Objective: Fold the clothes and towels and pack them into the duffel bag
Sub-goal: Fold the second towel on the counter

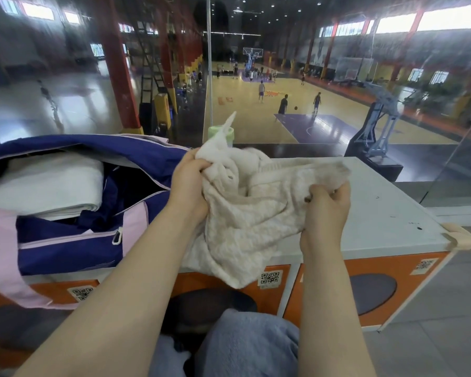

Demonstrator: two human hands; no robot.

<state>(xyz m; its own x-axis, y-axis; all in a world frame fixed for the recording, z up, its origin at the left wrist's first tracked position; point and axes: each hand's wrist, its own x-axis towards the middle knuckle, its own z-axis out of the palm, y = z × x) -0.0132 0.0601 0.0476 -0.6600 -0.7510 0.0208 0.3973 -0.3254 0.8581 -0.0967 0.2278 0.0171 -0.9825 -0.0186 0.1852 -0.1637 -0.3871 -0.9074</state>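
denim-clad knees (245,346) are sitting lowest in view, at six o'clock, closest to the lens, with both forearms reaching up from there.

left hand (189,183) is curling its fingers round a bunched corner of the cream towel (245,213), and right hand (328,206) is pinching another stretch of its edge between thumb and curled fingers. both are gripping cloth, neither is lying flat. the hands are holding apart, most likely to pull the crumpled towel out into a straight edge so a first fold can be made; it is not yet folded.

the towel is hanging between the two hands, sagging down toward six o'clock over the front of the orange-fronted cabinet (378,289), with one loose tip poking up toward twelve o'clock in front of a green bottle (230,134).

the duffel bag (74,240), navy and pink, is lying at nine o'clock from the left hand, just beside its wrist, unzipped and gaping. a folded white towel (44,186) is already resting inside, leaving room beside it, so the opening is likely being kept facing the person for easy packing.
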